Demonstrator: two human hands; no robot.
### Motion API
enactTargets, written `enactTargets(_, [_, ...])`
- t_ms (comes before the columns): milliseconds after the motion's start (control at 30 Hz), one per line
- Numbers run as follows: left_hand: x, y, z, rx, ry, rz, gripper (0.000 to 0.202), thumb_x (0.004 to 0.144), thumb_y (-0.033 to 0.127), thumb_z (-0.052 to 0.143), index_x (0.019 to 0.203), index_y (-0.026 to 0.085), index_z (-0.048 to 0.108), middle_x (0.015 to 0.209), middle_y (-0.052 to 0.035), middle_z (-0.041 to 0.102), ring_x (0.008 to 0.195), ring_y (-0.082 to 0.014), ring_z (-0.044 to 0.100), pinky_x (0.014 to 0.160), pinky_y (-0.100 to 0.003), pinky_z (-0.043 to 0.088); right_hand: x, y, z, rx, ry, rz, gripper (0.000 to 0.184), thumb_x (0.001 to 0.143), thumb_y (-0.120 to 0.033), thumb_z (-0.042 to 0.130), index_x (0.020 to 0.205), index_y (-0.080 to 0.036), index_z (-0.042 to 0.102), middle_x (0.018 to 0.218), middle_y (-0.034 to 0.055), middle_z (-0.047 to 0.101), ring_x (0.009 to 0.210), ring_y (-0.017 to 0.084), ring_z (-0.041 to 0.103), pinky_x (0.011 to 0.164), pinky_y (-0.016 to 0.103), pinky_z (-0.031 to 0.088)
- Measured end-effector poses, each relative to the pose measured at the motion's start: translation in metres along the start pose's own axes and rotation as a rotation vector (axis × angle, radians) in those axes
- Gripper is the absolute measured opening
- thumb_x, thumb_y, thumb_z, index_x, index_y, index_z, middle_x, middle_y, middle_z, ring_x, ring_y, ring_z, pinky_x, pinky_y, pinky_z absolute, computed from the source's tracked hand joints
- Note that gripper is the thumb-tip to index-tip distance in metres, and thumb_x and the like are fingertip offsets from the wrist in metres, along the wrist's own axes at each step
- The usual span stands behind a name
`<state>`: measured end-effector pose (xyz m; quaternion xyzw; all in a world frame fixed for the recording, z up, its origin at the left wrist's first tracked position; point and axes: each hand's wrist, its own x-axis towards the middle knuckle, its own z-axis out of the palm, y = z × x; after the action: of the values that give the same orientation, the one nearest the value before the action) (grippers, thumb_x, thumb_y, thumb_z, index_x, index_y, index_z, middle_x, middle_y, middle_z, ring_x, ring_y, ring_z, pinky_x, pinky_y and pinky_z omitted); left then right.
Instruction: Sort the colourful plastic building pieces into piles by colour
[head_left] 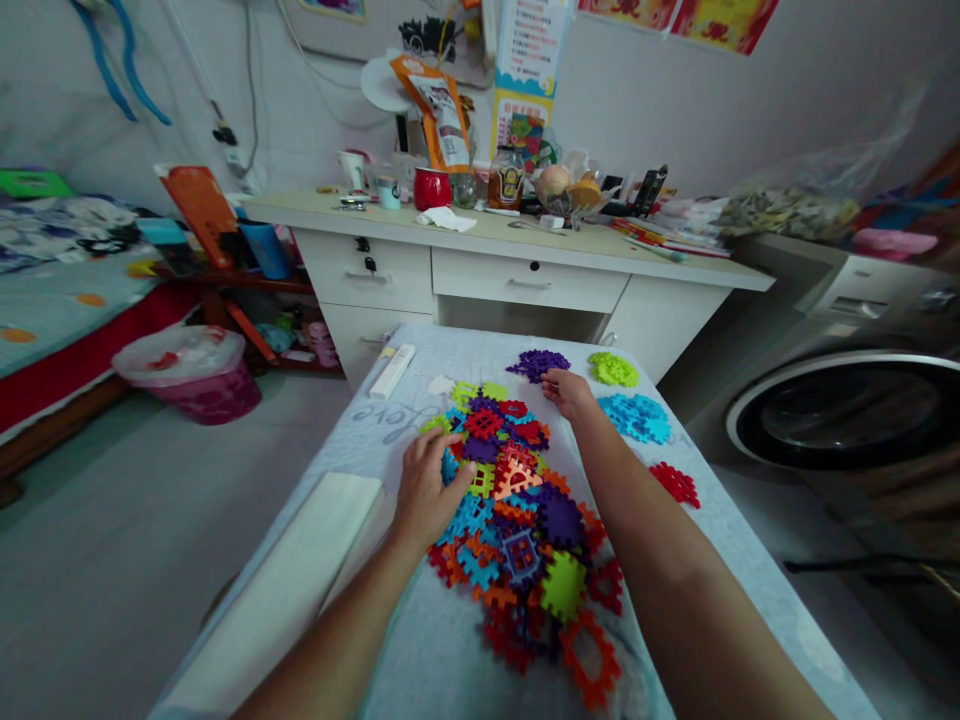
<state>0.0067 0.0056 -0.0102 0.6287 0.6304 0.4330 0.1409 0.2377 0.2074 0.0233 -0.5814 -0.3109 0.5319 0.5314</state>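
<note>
A big heap of colourful interlocking plastic tiles point(525, 530) lies on a small table covered by a pale cloth point(450, 640). My left hand point(427, 485) rests on the heap's left edge, fingers curled over a few tiles. My right hand point(568, 392) reaches to the far side, its fingers closed at the edge of a small purple pile point(537, 363). Sorted piles lie beyond: lime green point(613, 370), light blue point(636, 417) and a red tile point(675, 483) on the right.
A white flat box point(300, 570) lies along the table's left side and a white bar point(391, 371) sits at the far left. Behind stands a cluttered white desk point(525, 262). A washing machine point(847, 420) is right, a pink bin point(191, 372) and bed left.
</note>
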Motion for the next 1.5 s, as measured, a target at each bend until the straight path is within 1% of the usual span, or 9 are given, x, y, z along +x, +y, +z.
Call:
enactTargets(200, [0.0,0.002,0.0,0.017,-0.017,-0.006,0.038,0.084,0.039,0.059,0.118,0.023,0.061,0.129,-0.0101,0.051,0.129,-0.0282,0.043,0.113,-0.048,0.033,-0.024,0.018,-0.021,-0.146,-0.174,-0.131,0.018,0.063,-0.016,0.069,0.08,-0.017,0.062,0.061,-0.0036,0.06,0.052,0.008,0.051,0.05,0.019,0.042])
enactTargets(367, [-0.001,0.006,-0.002,0.018,-0.017,-0.019,0.038,0.082,0.038,0.059,0.116,0.023,0.062,0.128,-0.0103,0.051,0.129,-0.0284,0.043,0.114,-0.049,0.033,-0.045,0.031,-0.024,-0.498,-0.401,-0.375,0.036,0.068,-0.026,0.068,0.104,-0.02,0.068,0.097,0.0034,0.071,0.087,0.018,0.063,0.081,0.032,0.052])
enactTargets(500, [0.0,0.006,-0.003,0.024,-0.012,-0.013,0.037,0.081,0.038,0.06,0.115,0.023,0.063,0.127,-0.0101,0.052,0.128,-0.0285,0.044,0.113,-0.048,0.033,-0.051,0.031,-0.022,-0.75,-0.519,-0.576,0.038,0.071,-0.026,0.067,0.108,-0.021,0.071,0.114,0.0057,0.07,0.109,0.024,0.061,0.102,0.04,0.043])
enactTargets(667, [0.0,0.003,-0.001,0.036,-0.009,0.006,0.038,0.081,0.038,0.06,0.116,0.023,0.062,0.127,-0.01,0.052,0.126,-0.0287,0.045,0.113,-0.049,0.034,-0.053,0.028,-0.025,-0.787,-0.606,-0.577,0.031,0.076,-0.028,0.063,0.104,-0.02,0.072,0.11,0.0051,0.072,0.105,0.023,0.063,0.1,0.038,0.044])
enactTargets(933, [-0.001,0.002,0.0,0.045,-0.012,0.002,0.04,0.081,0.038,0.06,0.117,0.021,0.062,0.127,-0.0112,0.053,0.126,-0.0295,0.046,0.112,-0.05,0.035,-0.069,0.021,-0.03,-0.697,-0.711,-0.443,0.027,0.074,-0.034,0.066,0.095,-0.018,0.071,0.092,0.0012,0.071,0.079,0.016,0.062,0.079,0.03,0.049])
enactTargets(1067, [0.0,0.002,0.0,0.042,0.001,0.009,0.04,0.08,0.039,0.061,0.116,0.022,0.062,0.126,-0.0104,0.054,0.125,-0.0291,0.047,0.112,-0.049,0.036,-0.078,0.018,-0.029,-0.727,-0.682,-0.512,0.025,0.07,-0.032,0.07,0.091,-0.018,0.07,0.092,0.0009,0.07,0.08,0.016,0.061,0.081,0.03,0.047])
enactTargets(1267, [0.0,0.002,0.0,0.019,0.007,0.007,0.039,0.08,0.041,0.06,0.114,0.021,0.062,0.125,-0.0108,0.055,0.125,-0.0294,0.048,0.112,-0.049,0.036,-0.096,0.016,-0.035,-0.686,-0.669,-0.592,0.022,0.08,-0.037,0.062,0.091,-0.019,0.069,0.099,0.0045,0.071,0.094,0.02,0.063,0.091,0.035,0.045])
enactTargets(1367, [0.001,0.003,0.0,0.009,-0.003,-0.002,0.04,0.079,0.041,0.06,0.114,0.022,0.062,0.123,-0.0103,0.055,0.125,-0.0293,0.048,0.112,-0.049,0.036,-0.108,0.006,-0.05,-0.614,-0.599,-0.668,0.022,0.081,-0.039,0.062,0.089,-0.021,0.07,0.111,0.0069,0.069,0.108,0.022,0.061,0.1,0.037,0.041])
enactTargets(1500, [0.001,0.004,0.0,0.005,-0.01,-0.007,0.041,0.079,0.043,0.059,0.113,0.021,0.062,0.123,-0.0111,0.055,0.125,-0.0295,0.048,0.113,-0.05,0.035,-0.12,-0.012,-0.086,-0.609,-0.471,-0.643,0.026,0.081,-0.044,0.062,0.086,-0.02,0.069,0.092,0.0052,0.069,0.087,0.019,0.062,0.084,0.033,0.046])
